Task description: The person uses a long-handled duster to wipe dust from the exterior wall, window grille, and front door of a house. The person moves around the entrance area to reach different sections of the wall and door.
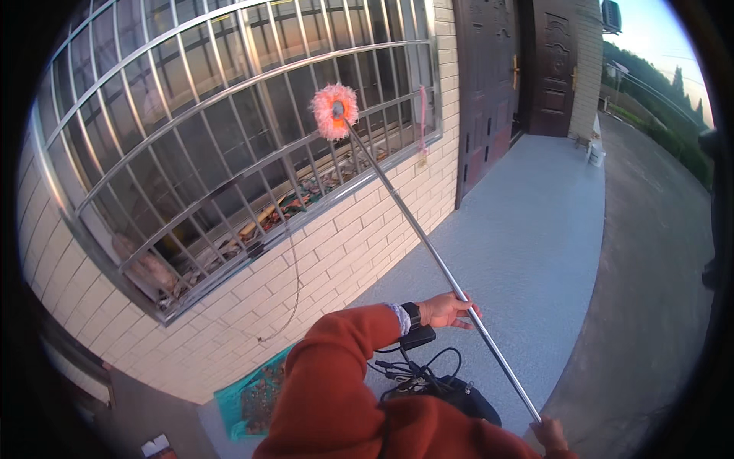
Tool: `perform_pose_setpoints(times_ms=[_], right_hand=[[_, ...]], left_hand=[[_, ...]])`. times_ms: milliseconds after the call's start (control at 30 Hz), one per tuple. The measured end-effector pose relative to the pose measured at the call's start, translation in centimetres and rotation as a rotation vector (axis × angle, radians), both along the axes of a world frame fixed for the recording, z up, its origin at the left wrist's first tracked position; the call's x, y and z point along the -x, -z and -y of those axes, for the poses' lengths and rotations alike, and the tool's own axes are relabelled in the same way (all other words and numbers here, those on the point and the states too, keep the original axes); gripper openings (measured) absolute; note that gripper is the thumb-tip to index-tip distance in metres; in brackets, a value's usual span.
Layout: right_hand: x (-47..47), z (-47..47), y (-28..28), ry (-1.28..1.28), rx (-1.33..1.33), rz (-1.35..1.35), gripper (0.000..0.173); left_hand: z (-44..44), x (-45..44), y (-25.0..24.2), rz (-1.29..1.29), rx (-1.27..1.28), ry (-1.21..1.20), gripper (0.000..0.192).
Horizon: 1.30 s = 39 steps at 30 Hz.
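A long metal pole [424, 235] slants from the lower right up to a pink fluffy duster head [334, 112], which is in front of the barred window [258, 74]. My left hand [450, 310] is around the pole's lower half, its fingers partly spread, with a dark band on the wrist. Near the lower right edge of the view, my right hand [549, 433] is closed on the pole's bottom end. Whether the duster head touches the metal bars cannot be told.
Black cables [421, 370] and a black bag [467, 399] lie below my left arm. A green sheet [229, 410] with small brown items lies by the brick wall [355, 241]. Dark doors [487, 86] and a white bucket [596, 155] stand farther along the walkway. Debris lines the window ledge.
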State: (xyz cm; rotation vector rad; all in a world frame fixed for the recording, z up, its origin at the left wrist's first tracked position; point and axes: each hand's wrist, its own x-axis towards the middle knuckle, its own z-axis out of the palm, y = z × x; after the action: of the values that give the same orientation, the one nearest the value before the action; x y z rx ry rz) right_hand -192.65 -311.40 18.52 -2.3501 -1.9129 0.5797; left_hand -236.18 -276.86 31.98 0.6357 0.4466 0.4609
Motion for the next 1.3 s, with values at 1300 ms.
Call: perform_pose_setpoints(times_ms=[1300], right_hand=[[-8.8, -3.0, 6.7, 0.021, -0.511, 0.283, 0.013]], left_hand=[[9.4, 5.6, 2.0, 0.133, -0.049, -0.228, 0.02]])
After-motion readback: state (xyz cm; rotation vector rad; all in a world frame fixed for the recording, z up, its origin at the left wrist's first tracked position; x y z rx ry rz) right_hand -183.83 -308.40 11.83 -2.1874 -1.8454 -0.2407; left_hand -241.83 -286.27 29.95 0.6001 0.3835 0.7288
